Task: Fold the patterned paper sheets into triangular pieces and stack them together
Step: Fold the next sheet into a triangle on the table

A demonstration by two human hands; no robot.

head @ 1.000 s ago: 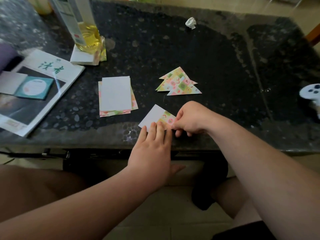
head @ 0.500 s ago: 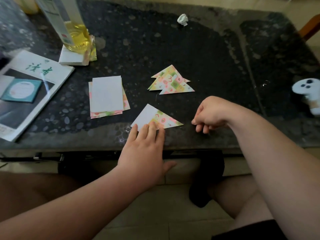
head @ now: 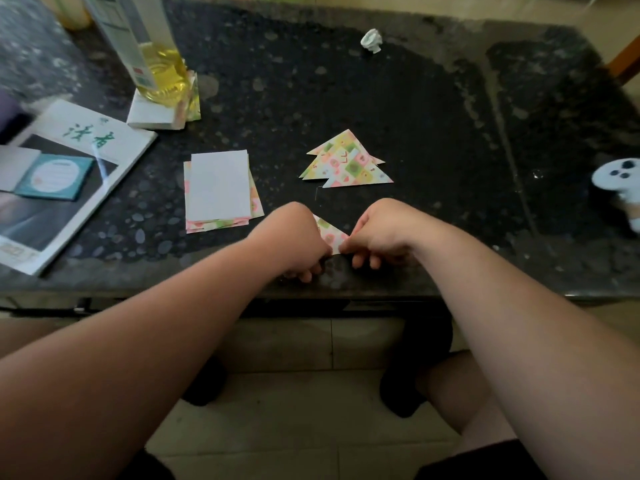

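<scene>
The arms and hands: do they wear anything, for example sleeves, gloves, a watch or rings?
No sleeves show: the left arm and the right arm are uncovered as far as the picture reaches. The left hand and the right hand have no gloves. No watch, bracelet or ring is visible.

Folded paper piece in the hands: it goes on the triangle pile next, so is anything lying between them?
Nothing visible. Only bare black stone tabletop separates the small patterned paper triangle, pinched by the left hand and right hand, from the stack of patterned paper triangles just beyond it.
</scene>
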